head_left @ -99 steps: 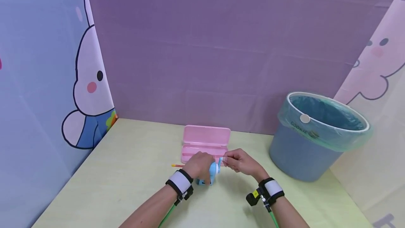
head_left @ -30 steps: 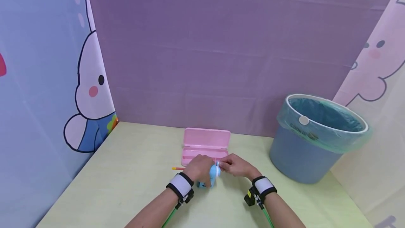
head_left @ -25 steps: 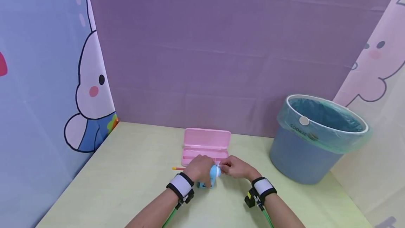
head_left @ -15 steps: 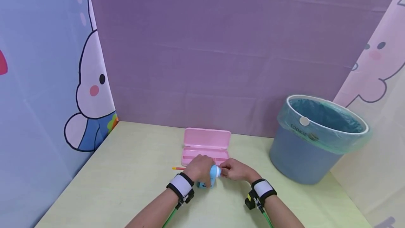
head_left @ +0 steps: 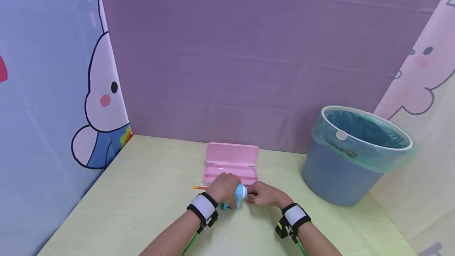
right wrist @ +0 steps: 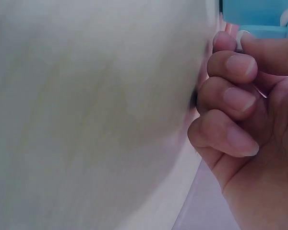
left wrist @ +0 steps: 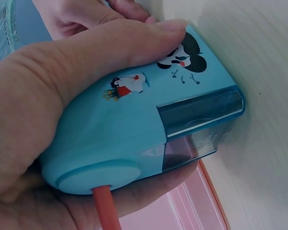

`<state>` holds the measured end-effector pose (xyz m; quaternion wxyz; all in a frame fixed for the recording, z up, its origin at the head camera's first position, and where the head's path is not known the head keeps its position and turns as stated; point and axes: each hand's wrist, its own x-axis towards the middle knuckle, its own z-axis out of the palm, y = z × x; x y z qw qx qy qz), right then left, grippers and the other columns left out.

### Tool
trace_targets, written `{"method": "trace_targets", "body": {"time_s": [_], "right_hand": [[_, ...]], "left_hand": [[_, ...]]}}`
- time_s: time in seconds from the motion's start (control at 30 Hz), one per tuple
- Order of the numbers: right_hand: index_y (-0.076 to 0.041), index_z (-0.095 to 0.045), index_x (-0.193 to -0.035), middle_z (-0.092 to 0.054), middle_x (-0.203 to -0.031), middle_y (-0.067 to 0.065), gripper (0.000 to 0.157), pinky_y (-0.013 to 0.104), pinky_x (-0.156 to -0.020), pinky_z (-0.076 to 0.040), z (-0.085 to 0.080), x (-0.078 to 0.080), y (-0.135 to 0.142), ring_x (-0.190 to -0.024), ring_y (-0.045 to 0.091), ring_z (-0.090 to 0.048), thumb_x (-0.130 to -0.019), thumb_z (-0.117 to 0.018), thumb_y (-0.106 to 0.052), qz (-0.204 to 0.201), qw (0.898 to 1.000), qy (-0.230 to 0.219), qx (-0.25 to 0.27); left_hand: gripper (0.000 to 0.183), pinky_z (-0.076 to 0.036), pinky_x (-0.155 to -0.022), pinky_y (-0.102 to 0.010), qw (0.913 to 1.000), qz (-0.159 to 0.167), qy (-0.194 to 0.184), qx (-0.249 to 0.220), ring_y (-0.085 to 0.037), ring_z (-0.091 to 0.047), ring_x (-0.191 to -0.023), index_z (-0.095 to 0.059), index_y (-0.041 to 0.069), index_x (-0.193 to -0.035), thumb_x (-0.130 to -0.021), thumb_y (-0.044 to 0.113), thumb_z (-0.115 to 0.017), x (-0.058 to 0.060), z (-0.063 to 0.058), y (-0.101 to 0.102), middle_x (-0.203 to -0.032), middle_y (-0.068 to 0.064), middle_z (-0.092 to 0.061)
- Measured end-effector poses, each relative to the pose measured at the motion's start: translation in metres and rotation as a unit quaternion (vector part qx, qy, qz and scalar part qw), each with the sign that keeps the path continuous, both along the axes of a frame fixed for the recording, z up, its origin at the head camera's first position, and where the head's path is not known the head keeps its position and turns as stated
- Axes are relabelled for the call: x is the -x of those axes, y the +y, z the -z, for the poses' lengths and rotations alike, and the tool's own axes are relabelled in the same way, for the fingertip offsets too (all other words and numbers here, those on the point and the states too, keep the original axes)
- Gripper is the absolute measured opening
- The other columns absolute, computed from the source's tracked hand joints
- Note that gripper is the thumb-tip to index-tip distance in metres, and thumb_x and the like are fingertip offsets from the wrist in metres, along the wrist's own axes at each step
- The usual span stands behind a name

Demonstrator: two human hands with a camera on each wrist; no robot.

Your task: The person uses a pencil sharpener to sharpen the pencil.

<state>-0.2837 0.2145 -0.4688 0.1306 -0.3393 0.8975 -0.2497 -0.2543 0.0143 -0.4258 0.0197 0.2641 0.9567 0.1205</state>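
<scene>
- Nearest, a band with a small camera circles each wrist, the left wristband [head_left: 203, 205] and the right wristband [head_left: 295, 214].
- The left hand [head_left: 223, 188] grips the blue pencil sharpener [left wrist: 120, 124], its thumb along the printed side; the sharpener is low at the tabletop [head_left: 153, 208], near the middle.
- In the sharpener's lower part sits a see-through drawer [left wrist: 201, 112]; whether it holds shavings cannot be told.
- A red pencil [left wrist: 106, 208] stands in the sharpener's hole, its yellow end out to the left.
- To the right, the right hand [head_left: 264, 194] pinches the end of the sharpener's crank [right wrist: 264, 31] between thumb and bent fingers.
- Just beyond lies the pink pencil case [head_left: 232, 154], lid raised at the far side; its compartments show bare pink, the near edge partly covered by the hands.
- Far right stands a blue bin [head_left: 330, 177], a green liner [head_left: 369, 156] folded over its rim; its bottom is out of sight.
- Behind hangs a purple backdrop [head_left: 231, 58].
</scene>
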Motion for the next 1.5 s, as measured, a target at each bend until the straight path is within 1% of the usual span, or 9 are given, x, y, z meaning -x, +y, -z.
{"method": "trace_targets", "body": {"time_s": [0.17,0.33,0.6,0.9,1.23,1.37,1.5], "right_hand": [[-0.009,-0.062,-0.072,-0.044,-0.06,-0.011,0.025,0.019,-0.053,-0.031,-0.001,-0.004,-0.001,-0.052,0.003,-0.037,-0.095,-0.054,-0.009,0.003,1.0,0.005,-0.004],[-0.009,-0.063,-0.072,-0.043,-0.06,-0.012,0.026,0.019,-0.053,-0.031,0.001,-0.006,-0.001,-0.052,0.002,-0.036,-0.096,-0.054,-0.01,-0.001,1.0,0.012,-0.003],[-0.012,-0.061,-0.07,-0.044,-0.06,-0.013,0.026,0.019,-0.052,-0.031,0.001,-0.006,-0.001,-0.052,0.001,-0.037,-0.096,-0.055,-0.012,-0.001,1.0,0.019,0.002],[-0.009,-0.062,-0.07,-0.044,-0.059,-0.013,0.026,0.019,-0.053,-0.031,0.001,-0.008,-0.001,-0.053,0.002,-0.037,-0.095,-0.055,-0.009,-0.002,1.0,0.023,-0.002],[-0.012,-0.059,-0.066,-0.04,-0.058,-0.014,0.03,0.017,-0.054,-0.03,0.001,-0.014,-0.001,-0.053,0.0,-0.035,-0.096,-0.054,-0.009,-0.035,0.999,0.026,-0.002],[-0.01,-0.06,-0.068,-0.041,-0.058,-0.014,0.029,0.017,-0.054,-0.029,0.0,-0.018,0.001,-0.053,-0.001,-0.035,-0.096,-0.053,-0.009,-0.045,0.999,0.006,0.012],[-0.008,-0.063,-0.071,-0.043,-0.059,-0.013,0.029,0.017,-0.053,-0.03,0.001,-0.021,0.002,-0.053,-0.001,-0.035,-0.099,-0.052,-0.012,-0.045,0.998,-0.032,0.028]], "left_hand": [[0.041,-0.046,-0.063,-0.026,1.0,-0.006,-0.003,-0.006,-0.014,-0.05,-0.069,-0.065,0.014,-0.082,-0.056,0.025,-0.095,-0.001,-0.001,-0.002,-0.073,0.006,-0.056],[0.043,-0.046,-0.064,-0.027,0.9998,-0.01,-0.013,-0.012,-0.014,-0.05,-0.07,-0.066,0.014,-0.085,-0.056,0.027,-0.095,-0.002,0.001,-0.001,-0.074,0.006,-0.056],[0.043,-0.046,-0.064,-0.027,0.9996,-0.016,-0.016,-0.018,-0.015,-0.05,-0.071,-0.066,0.014,-0.085,-0.055,0.027,-0.095,-0.001,0.0,-0.001,-0.074,0.006,-0.056],[0.043,-0.046,-0.065,-0.028,0.9996,-0.017,-0.016,-0.015,-0.015,-0.05,-0.071,-0.066,0.014,-0.085,-0.056,0.027,-0.095,-0.001,0.0,0.0,-0.074,0.006,-0.056],[0.043,-0.045,-0.063,-0.027,0.9997,-0.016,-0.019,-0.009,-0.015,-0.05,-0.071,-0.066,0.014,-0.085,-0.056,0.027,-0.095,-0.001,-0.001,0.001,-0.074,0.005,-0.056],[0.042,-0.045,-0.063,-0.027,0.9997,-0.014,-0.02,-0.009,-0.015,-0.049,-0.071,-0.065,0.015,-0.084,-0.056,0.026,-0.095,-0.001,-0.001,0.002,-0.073,0.006,-0.055],[0.042,-0.045,-0.064,-0.027,0.9998,-0.014,-0.015,-0.009,-0.015,-0.05,-0.072,-0.065,0.016,-0.083,-0.054,0.026,-0.095,0.001,0.0,0.001,-0.072,0.007,-0.056]]}}
